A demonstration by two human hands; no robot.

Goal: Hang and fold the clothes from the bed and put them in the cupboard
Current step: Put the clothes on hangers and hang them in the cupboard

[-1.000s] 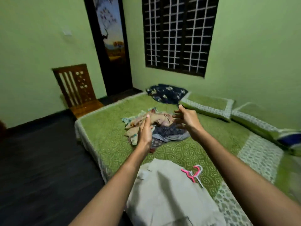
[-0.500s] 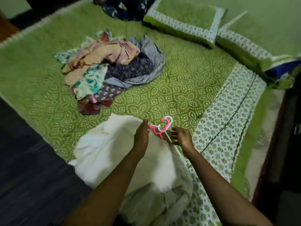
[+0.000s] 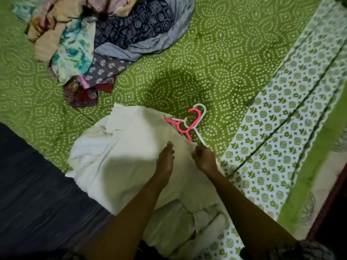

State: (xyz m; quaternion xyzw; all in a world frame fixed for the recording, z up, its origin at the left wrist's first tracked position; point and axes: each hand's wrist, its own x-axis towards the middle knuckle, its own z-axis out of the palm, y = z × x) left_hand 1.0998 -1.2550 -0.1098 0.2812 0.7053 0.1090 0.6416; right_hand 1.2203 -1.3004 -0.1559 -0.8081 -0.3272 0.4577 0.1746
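Head view: hanging step. Your left hand (image 3: 166, 158) rests on the white garment (image 3: 122, 162), fingers straight. The garment lies on the bed (image 3: 216, 53). Your right hand (image 3: 203, 159) curls at the garment's far edge; what it grips cannot be told. The next move likely calls for freeing the pink hanger (image 3: 185, 129), crossed with the white hanger (image 3: 202, 112) and partly under the garment. The clothes pile (image 3: 112, 38) lies well beyond the garment.
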